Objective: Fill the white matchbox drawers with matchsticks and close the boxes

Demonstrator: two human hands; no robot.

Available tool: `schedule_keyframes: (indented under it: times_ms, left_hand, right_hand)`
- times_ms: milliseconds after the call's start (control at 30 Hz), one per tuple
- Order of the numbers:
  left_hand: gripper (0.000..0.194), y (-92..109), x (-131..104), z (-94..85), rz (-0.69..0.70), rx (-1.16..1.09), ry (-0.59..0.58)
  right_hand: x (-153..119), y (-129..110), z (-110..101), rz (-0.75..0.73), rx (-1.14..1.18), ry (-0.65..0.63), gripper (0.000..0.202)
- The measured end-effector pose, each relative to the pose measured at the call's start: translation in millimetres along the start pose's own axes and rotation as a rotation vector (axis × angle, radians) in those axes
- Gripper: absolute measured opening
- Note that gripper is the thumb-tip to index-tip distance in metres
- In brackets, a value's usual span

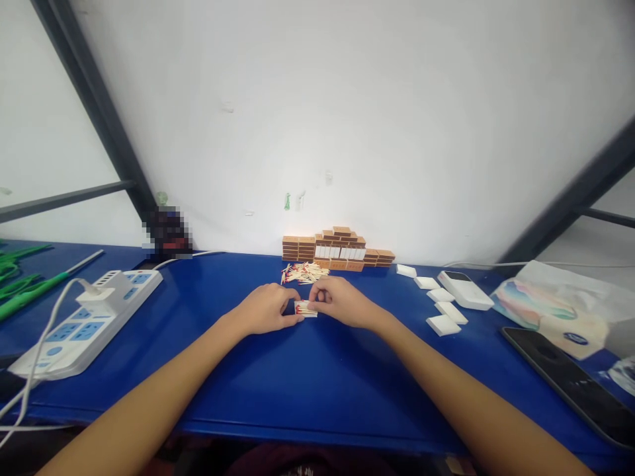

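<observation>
A small white tray with red-tipped matches in it lies on the blue table, between my hands. My left hand holds its left end between thumb and fingers. At the tray's right end, my right hand has its thumb and fingertips pinched together over the matches; whether a match is between them is too small to tell. Just behind lies a loose pile of matches. Brown matchboxes stand stacked against the wall, with a row of white pieces among them.
Several white trays lie to the right, near a white device, a plastic packet and a black phone. At left are a power strip with cables and green tools.
</observation>
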State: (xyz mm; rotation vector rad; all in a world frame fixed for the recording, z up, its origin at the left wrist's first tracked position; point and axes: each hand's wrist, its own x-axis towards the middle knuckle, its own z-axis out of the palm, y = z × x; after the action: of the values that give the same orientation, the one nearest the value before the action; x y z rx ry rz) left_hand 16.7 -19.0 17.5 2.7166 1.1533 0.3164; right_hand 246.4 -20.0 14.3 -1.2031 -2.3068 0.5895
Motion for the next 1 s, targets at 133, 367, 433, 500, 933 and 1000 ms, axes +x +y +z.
schedule_keyframes:
  times_ms: [133, 367, 433, 500, 933, 1000]
  left_hand:
    - [0.029, -1.3, 0.2, -0.4, 0.002, 0.002, 0.010]
    - [0.031, -2.8, 0.7, -0.3, -0.027, 0.031, 0.008]
    - [0.030, -2.7, 0.8, 0.2, -0.025, 0.033, 0.002]
    - [0.029, -2.5, 0.9, 0.7, -0.027, 0.035, -0.005]
    - [0.033, -4.4, 0.6, 3.0, -0.018, 0.036, -0.010]
    - [0.034, -4.2, 0.3, 2.3, -0.018, 0.032, -0.013]
  right_hand:
    - [-1.2, -5.8, 0.3, -0.006, -0.072, 0.006, 0.008]
    - [-5.6, -6.2, -5.3, -0.054, -0.170, -0.021, 0.009]
    - [-6.4, -6.1, -6.9, -0.052, -0.176, -0.066, 0.006]
    - [-6.8, -5.8, -6.9, -0.041, -0.177, -0.101, 0.004]
    - [-10.1, -11.6, -3.6, 0.001, -0.231, -0.145, 0.011]
    - [-8.7, -10.5, -3.2, -0.014, -0.218, -0.123, 0.010]
